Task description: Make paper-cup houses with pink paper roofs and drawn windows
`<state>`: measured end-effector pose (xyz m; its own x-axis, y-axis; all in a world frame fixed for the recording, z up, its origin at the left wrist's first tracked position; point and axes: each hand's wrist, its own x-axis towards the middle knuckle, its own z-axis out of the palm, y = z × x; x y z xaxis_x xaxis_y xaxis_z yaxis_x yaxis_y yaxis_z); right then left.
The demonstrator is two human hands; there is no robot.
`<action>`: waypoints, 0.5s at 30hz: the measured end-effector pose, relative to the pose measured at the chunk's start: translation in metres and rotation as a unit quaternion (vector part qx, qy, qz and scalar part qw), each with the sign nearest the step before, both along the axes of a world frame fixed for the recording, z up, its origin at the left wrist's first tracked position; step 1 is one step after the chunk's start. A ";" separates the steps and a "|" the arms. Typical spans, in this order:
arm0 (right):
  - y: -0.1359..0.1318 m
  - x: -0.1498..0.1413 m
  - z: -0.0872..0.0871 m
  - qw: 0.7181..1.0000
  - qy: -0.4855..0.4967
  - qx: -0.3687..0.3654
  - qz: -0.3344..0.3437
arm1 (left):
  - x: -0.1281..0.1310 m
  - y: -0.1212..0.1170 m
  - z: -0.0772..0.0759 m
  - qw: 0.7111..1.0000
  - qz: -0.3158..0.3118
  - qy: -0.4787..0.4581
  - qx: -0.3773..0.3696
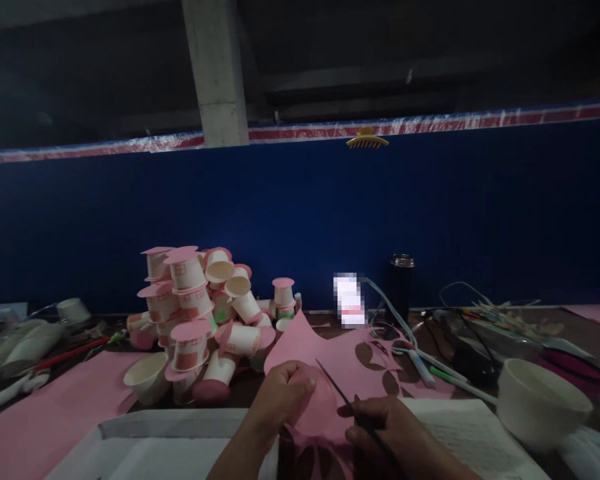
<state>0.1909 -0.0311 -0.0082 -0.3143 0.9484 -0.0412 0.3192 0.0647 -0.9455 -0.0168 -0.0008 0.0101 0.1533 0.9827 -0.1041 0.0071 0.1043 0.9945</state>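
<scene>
The left hand [283,395] holds a pink paper piece [320,410] between closed fingers, and the right hand [387,427] has its fingers curled around a thin dark pointed tool [341,393], its tip near this paper's far edge. Beyond the left fingers, toward the left, are many paper cups [189,353] with pink tops; beyond the right fingers stands a black bottle [401,288] before a blue partition [300,213].
</scene>
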 end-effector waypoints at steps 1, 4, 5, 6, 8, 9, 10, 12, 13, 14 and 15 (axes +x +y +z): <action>0.000 0.000 0.000 1.000 -0.001 0.005 -0.003 | -0.001 0.000 0.000 1.000 0.001 0.000 0.001; 0.002 -0.002 -0.002 1.000 0.021 0.000 -0.006 | -0.002 0.002 -0.003 1.000 0.010 0.000 0.010; 0.003 -0.003 -0.002 0.999 0.035 -0.010 -0.012 | -0.003 0.004 -0.005 1.000 0.018 -0.001 0.018; 0.004 -0.003 -0.003 0.998 0.047 -0.021 -0.019 | -0.004 0.005 -0.007 0.999 0.025 -0.007 0.027; 0.005 -0.005 -0.004 0.997 0.062 -0.037 -0.041 | -0.005 0.009 -0.011 0.998 0.039 -0.028 0.042; 0.006 -0.005 -0.004 0.996 0.065 -0.039 -0.051 | -0.005 0.011 -0.013 0.997 0.044 -0.041 0.046; 0.006 -0.005 -0.004 0.996 0.066 -0.038 -0.056 | -0.006 0.013 -0.014 0.997 0.045 -0.052 0.045; 0.006 -0.005 -0.003 0.995 0.071 -0.035 -0.060 | -0.006 0.015 -0.016 0.996 0.047 -0.060 0.037; 0.005 -0.005 -0.002 0.995 0.072 -0.034 -0.061 | -0.006 0.015 -0.016 0.996 0.048 -0.060 0.034; 0.005 -0.004 -0.001 0.995 0.074 -0.034 -0.063 | -0.006 0.015 -0.016 0.997 0.049 -0.060 0.031; 0.004 -0.004 -0.001 0.994 0.076 -0.033 -0.065 | -0.006 0.014 -0.015 0.997 0.049 -0.060 0.029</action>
<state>0.1864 -0.0267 -0.0089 -0.1973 0.9781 -0.0668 0.1745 -0.0321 -0.9841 -0.0226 0.0133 -0.0049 0.0633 0.9974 -0.0342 -0.1189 0.0415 0.9920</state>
